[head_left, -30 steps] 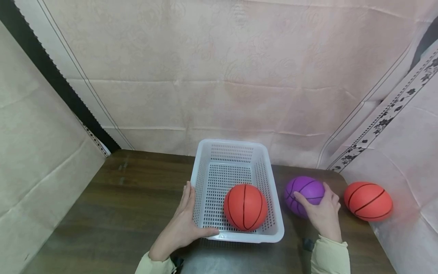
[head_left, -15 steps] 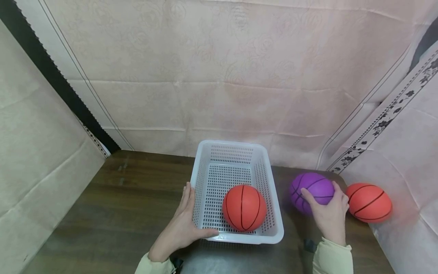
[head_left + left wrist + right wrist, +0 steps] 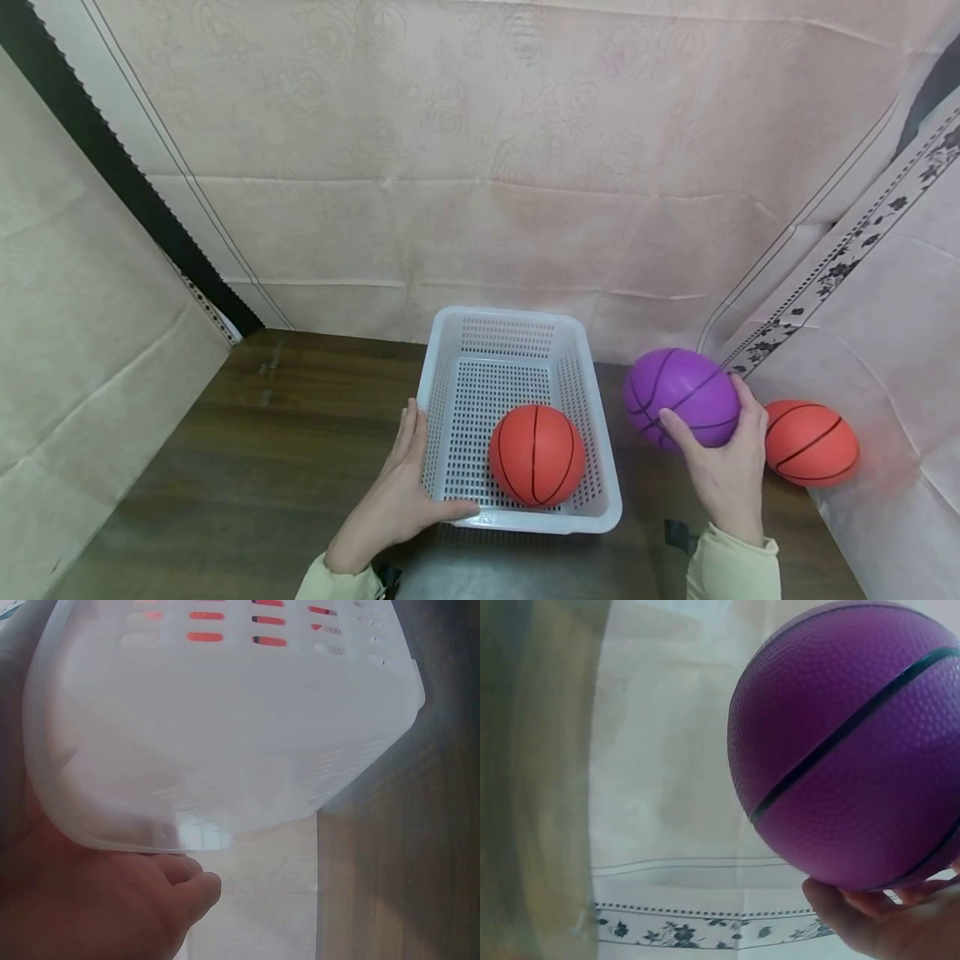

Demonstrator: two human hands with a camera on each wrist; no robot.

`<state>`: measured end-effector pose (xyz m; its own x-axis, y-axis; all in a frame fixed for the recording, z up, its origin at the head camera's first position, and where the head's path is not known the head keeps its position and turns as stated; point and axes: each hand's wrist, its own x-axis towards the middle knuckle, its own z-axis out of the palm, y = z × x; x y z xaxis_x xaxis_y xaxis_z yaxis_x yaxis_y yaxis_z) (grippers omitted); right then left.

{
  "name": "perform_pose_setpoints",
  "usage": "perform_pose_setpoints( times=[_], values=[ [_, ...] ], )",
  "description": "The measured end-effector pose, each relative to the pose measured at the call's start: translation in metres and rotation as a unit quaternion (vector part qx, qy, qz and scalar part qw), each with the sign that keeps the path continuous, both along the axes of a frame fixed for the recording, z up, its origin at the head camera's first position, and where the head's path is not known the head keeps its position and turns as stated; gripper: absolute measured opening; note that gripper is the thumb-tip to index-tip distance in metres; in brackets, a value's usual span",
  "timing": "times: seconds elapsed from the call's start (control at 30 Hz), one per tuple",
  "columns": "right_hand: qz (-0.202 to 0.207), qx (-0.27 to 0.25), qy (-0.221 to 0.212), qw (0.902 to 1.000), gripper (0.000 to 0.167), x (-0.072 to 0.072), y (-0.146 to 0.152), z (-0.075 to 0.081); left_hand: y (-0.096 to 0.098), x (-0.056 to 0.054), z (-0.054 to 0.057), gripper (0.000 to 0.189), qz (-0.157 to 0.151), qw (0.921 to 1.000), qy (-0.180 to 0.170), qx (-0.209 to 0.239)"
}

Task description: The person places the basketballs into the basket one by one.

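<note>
A purple toy basketball (image 3: 681, 398) is held by my right hand (image 3: 726, 467), with the thumb on the near side and fingers on the right side. In the right wrist view, the purple basketball (image 3: 847, 750) stands apart from the tabletop. A white perforated plastic basket (image 3: 442, 367) sits mid-table. Inside its near right part lies an orange-red basketball (image 3: 537, 456). My left hand (image 3: 397, 492) rests at the basket's near left corner, straight fingers along the outer left side, thumb along the front rim. In the left wrist view, the basket wall (image 3: 187, 712) hides part of this hand.
Another orange-red basketball (image 3: 812, 443) lies at the table's right edge, just right of my right hand. The dark wooden table (image 3: 300, 442) meets pale cloth hangings (image 3: 480, 167) at the back and both sides.
My right hand first shifted the purple basketball slightly right, then raised it off the table. The left hand, basket and the ball inside stay nearly still.
</note>
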<state>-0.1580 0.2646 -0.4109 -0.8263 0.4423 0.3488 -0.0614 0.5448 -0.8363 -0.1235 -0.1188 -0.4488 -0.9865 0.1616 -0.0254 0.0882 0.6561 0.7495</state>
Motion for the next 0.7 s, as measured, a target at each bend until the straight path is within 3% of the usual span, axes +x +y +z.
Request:
perform_pose_setpoints(
  times=[0.17,0.7],
  values=[
    [0.037,0.016,0.030,0.9987,0.097,0.006,-0.010,0.008,0.000,0.000,0.000,0.145,0.001,1.0000,0.002,-0.002],
    [0.144,0.055,0.054,0.9865,0.103,0.012,-0.042,0.018,0.000,-0.001,0.000,0.143,0.001,1.0000,-0.002,0.003]
  ],
)
